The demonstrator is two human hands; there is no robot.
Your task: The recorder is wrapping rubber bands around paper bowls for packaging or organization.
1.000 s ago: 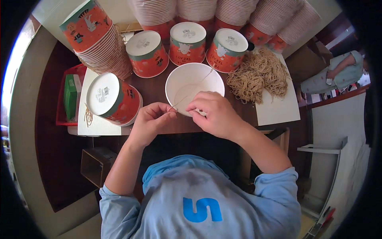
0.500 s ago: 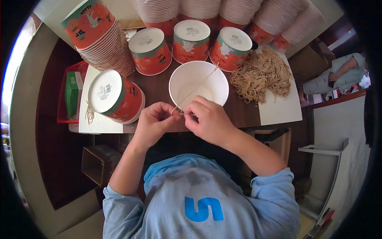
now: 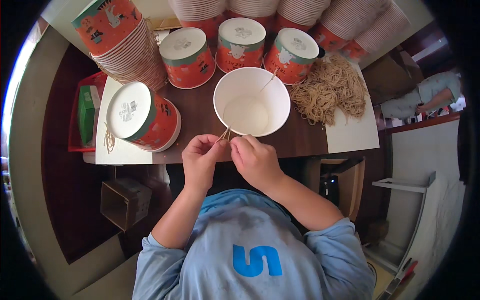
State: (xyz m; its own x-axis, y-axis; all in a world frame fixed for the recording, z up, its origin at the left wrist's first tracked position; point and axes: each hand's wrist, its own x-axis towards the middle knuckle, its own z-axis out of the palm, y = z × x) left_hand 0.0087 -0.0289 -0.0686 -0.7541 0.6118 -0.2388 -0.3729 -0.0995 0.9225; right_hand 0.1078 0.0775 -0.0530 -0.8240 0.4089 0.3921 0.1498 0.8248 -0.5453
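A white-lined paper bucket point(image 3: 252, 102) stands mouth up at the middle of the table, with its opening tipped somewhat toward me. Thin tan twine point(image 3: 225, 133) comes out at its near rim, and more twine shows at the far rim. My left hand point(image 3: 201, 159) pinches this twine between thumb and fingers just in front of the bucket. Close beside it, my right hand point(image 3: 256, 162) is also closed on the twine, its fingertips partly hidden. Both hands are at the table's near edge.
Upturned orange-and-green buckets point(image 3: 187, 65) stand behind and to the left. A leaning stack of buckets point(image 3: 131, 52) rises at far left. A heap of twine point(image 3: 330, 92) lies at right on white board. A red bin point(image 3: 75, 130) is at left; another person point(image 3: 425, 97) is at far right.
My hands have drawn slightly toward me, closer together. The strand that ran taut across the bucket's mouth now drops inside it, and a twine loop stands up at the near rim.
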